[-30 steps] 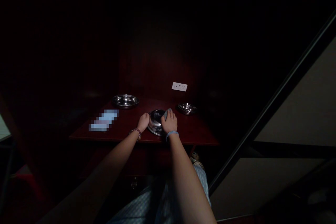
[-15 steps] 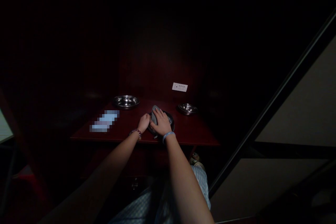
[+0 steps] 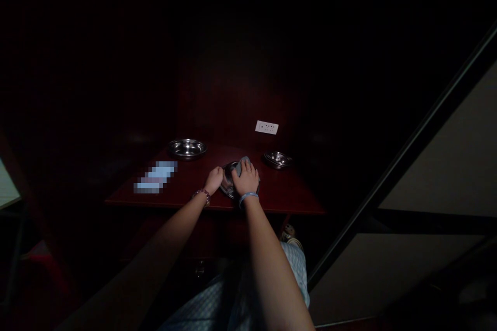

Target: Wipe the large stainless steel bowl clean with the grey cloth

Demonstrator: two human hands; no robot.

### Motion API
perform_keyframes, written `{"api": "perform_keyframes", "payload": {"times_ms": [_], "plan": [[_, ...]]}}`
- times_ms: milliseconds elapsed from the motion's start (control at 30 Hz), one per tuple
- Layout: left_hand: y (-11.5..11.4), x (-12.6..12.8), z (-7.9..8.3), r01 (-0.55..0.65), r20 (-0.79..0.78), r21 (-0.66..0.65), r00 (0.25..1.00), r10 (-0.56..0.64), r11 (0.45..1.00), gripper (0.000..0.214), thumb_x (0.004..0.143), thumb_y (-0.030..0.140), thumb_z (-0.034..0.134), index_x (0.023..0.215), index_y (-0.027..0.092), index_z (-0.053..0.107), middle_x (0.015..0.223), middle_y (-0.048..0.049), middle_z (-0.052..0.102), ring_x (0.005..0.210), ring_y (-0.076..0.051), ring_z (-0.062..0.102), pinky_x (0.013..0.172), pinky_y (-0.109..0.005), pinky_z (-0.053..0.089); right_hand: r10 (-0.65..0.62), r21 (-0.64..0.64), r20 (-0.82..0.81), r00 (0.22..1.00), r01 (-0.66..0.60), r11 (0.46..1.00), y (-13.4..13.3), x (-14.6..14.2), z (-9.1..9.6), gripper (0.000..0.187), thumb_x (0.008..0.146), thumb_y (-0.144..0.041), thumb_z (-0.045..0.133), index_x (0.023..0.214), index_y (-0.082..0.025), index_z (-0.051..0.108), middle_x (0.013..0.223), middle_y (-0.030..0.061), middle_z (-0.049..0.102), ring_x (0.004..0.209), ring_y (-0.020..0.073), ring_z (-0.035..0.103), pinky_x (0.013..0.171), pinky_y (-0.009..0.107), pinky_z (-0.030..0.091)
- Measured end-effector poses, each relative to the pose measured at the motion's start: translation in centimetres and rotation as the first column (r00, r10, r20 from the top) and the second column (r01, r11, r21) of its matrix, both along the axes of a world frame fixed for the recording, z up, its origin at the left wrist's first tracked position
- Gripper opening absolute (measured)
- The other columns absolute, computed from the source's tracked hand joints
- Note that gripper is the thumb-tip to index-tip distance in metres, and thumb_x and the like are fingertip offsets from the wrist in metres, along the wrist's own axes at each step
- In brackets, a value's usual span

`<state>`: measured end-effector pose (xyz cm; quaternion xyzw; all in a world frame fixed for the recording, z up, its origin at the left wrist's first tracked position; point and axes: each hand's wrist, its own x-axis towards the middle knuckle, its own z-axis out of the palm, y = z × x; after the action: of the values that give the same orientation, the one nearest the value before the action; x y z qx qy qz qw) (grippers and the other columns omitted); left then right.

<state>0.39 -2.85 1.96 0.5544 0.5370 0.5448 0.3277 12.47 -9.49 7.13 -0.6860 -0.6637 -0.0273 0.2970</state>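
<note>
A round steel dish (image 3: pixel 228 182) lies near the front edge of a dark red table (image 3: pixel 272 196). My left hand (image 3: pixel 214 179) is closed on the dish's left rim. My right hand (image 3: pixel 245 177) rests over the dish, pressing a grey-blue cloth (image 3: pixel 244 162) into it; only the cloth's far tip shows past my fingers. Each wrist wears a band.
A larger steel dish (image 3: pixel 187 148) stands at the table's back left, a smaller one (image 3: pixel 278 159) at the back right. A blurred pale card (image 3: pixel 155 177) lies at the left. A white socket plate (image 3: pixel 266 127) sits on the dark back wall. The surroundings are very dark.
My right hand slid the cloth left across the dish and has now come back toward its middle. My left hand has kept its hold on the rim.
</note>
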Motion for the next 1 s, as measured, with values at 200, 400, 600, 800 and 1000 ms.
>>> {"api": "perform_keyframes", "payload": {"times_ms": [200, 400, 600, 800, 1000], "plan": [[0.2, 0.0, -0.4, -0.001, 0.009, 0.005, 1.0, 0.001, 1.0, 0.031, 0.091, 0.021, 0.042, 0.06, 0.023, 0.047, 0.062, -0.0001, 0.057, 0.064, -0.017, 0.055, 0.066, -0.029, 0.042, -0.145, 0.006, -0.173, 0.974, 0.148, 0.989, 1.3, 1.5, -1.1, 0.064, 0.096, -0.039, 0.044, 0.154, -0.011, 0.047, 0.159, 0.02, 0.043, 0.148, 0.0367, 0.039, 0.12, 0.059, 0.026], [0.1, -0.1, -0.3, 0.0, 0.027, 0.015, 1.0, 0.0, 1.0, 0.034, 0.092, 0.019, 0.041, 0.059, 0.023, 0.045, 0.062, 0.0008, 0.054, 0.063, -0.016, 0.052, 0.066, -0.03, 0.04, -0.126, -0.006, -0.163, 0.979, 0.127, 0.992, 1.4, 2.1, -1.4, 0.063, 0.096, -0.036, 0.042, 0.153, -0.007, 0.047, 0.159, 0.0223, 0.043, 0.147, 0.0369, 0.04, 0.12, 0.056, 0.029], [0.0, -0.1, -0.3, -0.005, 0.017, 0.032, 1.0, 0.004, 0.999, 0.035, 0.093, 0.019, 0.041, 0.058, 0.023, 0.044, 0.061, 0.0019, 0.052, 0.063, -0.016, 0.051, 0.066, -0.03, 0.038, 0.038, -0.012, 0.04, 0.998, -0.038, 0.999, 0.3, 1.4, -0.5, 0.061, 0.1, -0.035, 0.041, 0.156, -0.011, 0.044, 0.164, 0.0139, 0.038, 0.154, 0.0304, 0.03, 0.126, 0.048, 0.019], [0.4, -0.2, -0.6, -0.001, 0.005, 0.054, 1.0, 0.0, 0.999, 0.034, 0.091, 0.017, 0.042, 0.058, 0.023, 0.045, 0.06, 0.002, 0.053, 0.063, -0.016, 0.052, 0.066, -0.029, 0.04, 0.283, -0.002, 0.152, 0.947, -0.286, 0.958, -0.4, 0.2, -0.2, 0.061, 0.099, -0.035, 0.046, 0.157, -0.016, 0.041, 0.165, 0.0102, 0.037, 0.155, 0.0254, 0.028, 0.127, 0.044, 0.02], [1.0, -0.3, -0.9, 0.007, 0.022, 0.08, 1.0, -0.009, 0.997, 0.029, 0.09, 0.019, 0.043, 0.062, 0.023, 0.05, 0.063, 0.0, 0.057, 0.067, -0.018, 0.056, 0.074, -0.031, 0.047, 0.413, 0.038, 0.193, 0.89, -0.427, 0.904, -0.4, -0.4, -0.5, 0.059, 0.096, -0.032, 0.053, 0.152, -0.015, 0.048, 0.163, 0.0109, 0.04, 0.154, 0.0283, 0.028, 0.127, 0.047, 0.021]]}}
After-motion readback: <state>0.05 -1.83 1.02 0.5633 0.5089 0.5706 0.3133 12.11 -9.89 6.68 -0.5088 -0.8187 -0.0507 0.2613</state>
